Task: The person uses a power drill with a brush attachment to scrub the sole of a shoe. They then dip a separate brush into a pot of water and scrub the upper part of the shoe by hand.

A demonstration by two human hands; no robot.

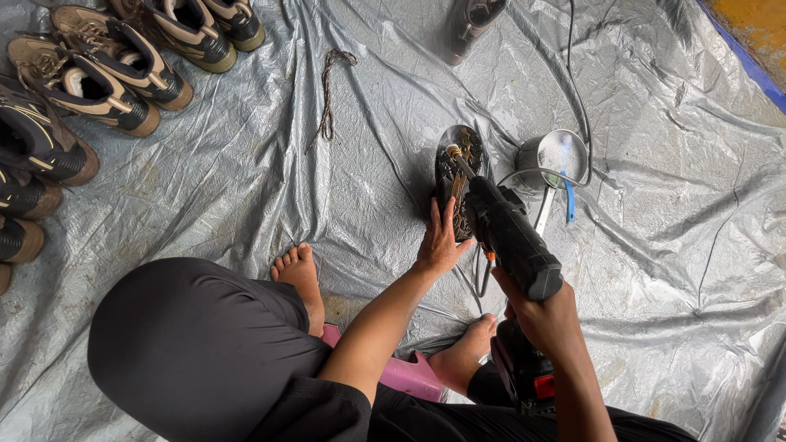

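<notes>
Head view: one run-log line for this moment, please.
left hand: pressing shoe sole on tarp | right hand: holding power drill, tip on sole | metal pot beside

A single head-worn camera looked steeply down from above the seated person, facing forward over the knees toward a grey tarpaulin (246,180) that filled almost the whole frame. The view sat close: the person's left hand (440,244) and right hand (544,315) fell just below centre, with the black-clothed lap at the bottom edge. The far edge of the tarpaulin, possibly meeting bare floor, showed only in the upper right corner.
</notes>
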